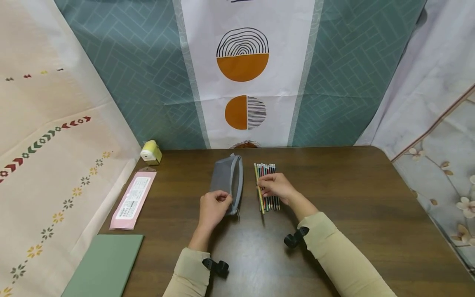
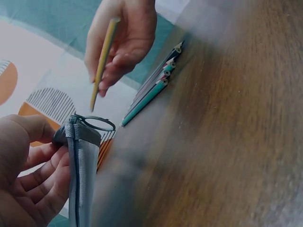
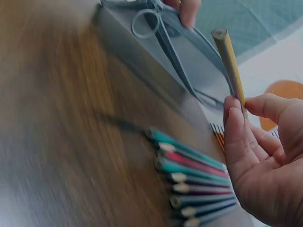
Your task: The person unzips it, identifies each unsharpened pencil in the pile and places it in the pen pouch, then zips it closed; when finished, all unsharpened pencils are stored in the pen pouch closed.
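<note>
A grey zippered pencil case [image 1: 222,173] lies on the table with its zip side gaping toward the right. My left hand [image 1: 215,207] pinches the near end of its opening; the zip's ring pull [image 2: 100,123] hangs by that end. Between thumb and fingers, my right hand [image 1: 277,186] holds a yellow pencil [image 3: 230,64], raised above the table. Below that hand lies a row of several pencils [image 1: 273,202] side by side, in green, red and dark colours, some with sharpened tips and some with flat ends toward me.
On the left of the table are a pink-backed package [image 1: 151,178] with a white label, a small yellow and white object [image 1: 151,152] and a green board [image 1: 107,264]. A patterned cloth [image 1: 156,74] hangs behind the far edge.
</note>
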The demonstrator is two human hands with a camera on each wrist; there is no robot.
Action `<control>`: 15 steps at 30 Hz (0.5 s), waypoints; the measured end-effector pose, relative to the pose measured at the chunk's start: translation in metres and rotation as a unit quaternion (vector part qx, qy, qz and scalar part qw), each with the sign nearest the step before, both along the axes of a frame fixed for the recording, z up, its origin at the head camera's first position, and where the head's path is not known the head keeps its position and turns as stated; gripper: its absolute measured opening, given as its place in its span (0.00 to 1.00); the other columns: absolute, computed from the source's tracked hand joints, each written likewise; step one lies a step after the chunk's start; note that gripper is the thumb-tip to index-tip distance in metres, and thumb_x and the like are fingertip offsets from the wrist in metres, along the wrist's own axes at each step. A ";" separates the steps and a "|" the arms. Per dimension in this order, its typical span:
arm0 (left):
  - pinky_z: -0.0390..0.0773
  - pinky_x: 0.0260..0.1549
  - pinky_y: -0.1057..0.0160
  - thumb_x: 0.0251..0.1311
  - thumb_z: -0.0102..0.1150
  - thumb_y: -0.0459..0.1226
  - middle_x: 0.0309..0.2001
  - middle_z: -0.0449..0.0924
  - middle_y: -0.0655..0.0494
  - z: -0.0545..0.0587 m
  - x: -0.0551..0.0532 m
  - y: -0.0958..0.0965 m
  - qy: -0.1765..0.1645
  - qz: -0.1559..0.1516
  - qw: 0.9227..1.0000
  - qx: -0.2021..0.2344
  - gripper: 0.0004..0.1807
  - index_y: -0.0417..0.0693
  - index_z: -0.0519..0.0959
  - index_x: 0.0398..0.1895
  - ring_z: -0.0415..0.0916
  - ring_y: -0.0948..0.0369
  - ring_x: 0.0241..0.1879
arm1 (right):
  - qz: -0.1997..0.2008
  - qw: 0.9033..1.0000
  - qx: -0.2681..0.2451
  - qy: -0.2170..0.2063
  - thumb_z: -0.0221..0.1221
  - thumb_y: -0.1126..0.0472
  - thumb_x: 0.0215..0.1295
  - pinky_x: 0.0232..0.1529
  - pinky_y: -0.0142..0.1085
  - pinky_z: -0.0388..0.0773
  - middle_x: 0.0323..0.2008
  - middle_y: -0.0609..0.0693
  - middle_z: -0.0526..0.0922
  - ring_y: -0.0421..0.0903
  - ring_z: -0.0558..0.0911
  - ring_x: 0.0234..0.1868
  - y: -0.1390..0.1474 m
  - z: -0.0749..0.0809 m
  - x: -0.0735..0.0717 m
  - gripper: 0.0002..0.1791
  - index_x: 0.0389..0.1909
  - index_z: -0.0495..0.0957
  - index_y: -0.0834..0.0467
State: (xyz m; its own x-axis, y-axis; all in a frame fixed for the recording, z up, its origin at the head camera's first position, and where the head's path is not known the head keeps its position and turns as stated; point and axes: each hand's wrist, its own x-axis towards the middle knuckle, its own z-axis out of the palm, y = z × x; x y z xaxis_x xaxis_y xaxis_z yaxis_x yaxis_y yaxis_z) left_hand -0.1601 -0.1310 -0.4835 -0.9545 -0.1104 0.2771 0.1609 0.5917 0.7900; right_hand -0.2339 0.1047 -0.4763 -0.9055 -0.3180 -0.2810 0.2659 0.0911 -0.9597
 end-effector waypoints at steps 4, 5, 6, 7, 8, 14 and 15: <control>0.76 0.23 0.65 0.52 0.68 0.34 0.19 0.82 0.61 -0.002 0.001 0.001 0.007 -0.008 1.000 -0.003 0.05 0.44 0.87 0.22 0.75 0.67 0.20 | 0.004 1.000 -0.006 -0.001 0.59 0.66 0.71 0.28 0.30 0.82 0.47 0.70 0.84 0.39 0.83 0.24 -0.014 -0.001 0.001 0.21 0.59 0.74 0.76; 0.76 0.23 0.65 0.52 0.68 0.34 0.19 0.82 0.61 -0.002 0.001 0.001 0.012 -0.011 1.000 -0.003 0.05 0.44 0.87 0.22 0.75 0.67 0.20 | 0.004 1.000 -0.006 0.000 0.59 0.66 0.71 0.28 0.30 0.82 0.47 0.70 0.84 0.39 0.83 0.24 -0.017 -0.002 0.001 0.21 0.58 0.74 0.75; 0.76 0.22 0.65 0.52 0.67 0.34 0.19 0.81 0.61 -0.003 0.001 0.001 0.019 -0.015 1.000 -0.005 0.05 0.44 0.86 0.22 0.75 0.67 0.19 | 0.005 1.000 -0.007 0.004 0.59 0.66 0.71 0.28 0.30 0.82 0.46 0.69 0.84 0.39 0.84 0.24 -0.020 -0.002 0.001 0.20 0.58 0.75 0.75; 0.75 0.22 0.65 0.51 0.67 0.34 0.18 0.81 0.61 -0.003 0.000 0.001 0.022 -0.016 1.000 -0.007 0.05 0.44 0.86 0.22 0.74 0.67 0.19 | 0.005 1.000 -0.007 0.005 0.60 0.66 0.71 0.29 0.30 0.82 0.46 0.69 0.84 0.40 0.84 0.25 -0.023 -0.002 0.000 0.20 0.57 0.75 0.75; 0.75 0.22 0.66 0.51 0.67 0.34 0.18 0.81 0.61 -0.002 0.000 0.002 0.024 -0.017 1.000 -0.009 0.05 0.44 0.86 0.21 0.74 0.67 0.19 | 0.006 1.000 -0.008 0.006 0.60 0.65 0.71 0.29 0.30 0.82 0.45 0.68 0.85 0.40 0.84 0.25 -0.026 -0.002 0.000 0.20 0.57 0.75 0.75; 0.76 0.23 0.66 0.53 0.68 0.33 0.20 0.82 0.59 0.005 0.002 0.001 -0.010 -0.039 0.999 0.008 0.04 0.42 0.86 0.24 0.75 0.67 0.20 | -0.002 1.000 -0.013 -0.003 0.59 0.65 0.72 0.33 0.31 0.83 0.41 0.60 0.85 0.41 0.84 0.28 -0.042 0.000 -0.002 0.18 0.57 0.77 0.73; 0.76 0.23 0.66 0.53 0.68 0.33 0.20 0.82 0.58 0.006 0.002 0.001 -0.014 -0.048 0.999 0.012 0.04 0.41 0.86 0.24 0.75 0.66 0.20 | -0.007 1.000 -0.014 -0.002 0.59 0.65 0.72 0.33 0.31 0.83 0.41 0.59 0.85 0.41 0.84 0.28 -0.044 0.001 -0.002 0.18 0.57 0.77 0.73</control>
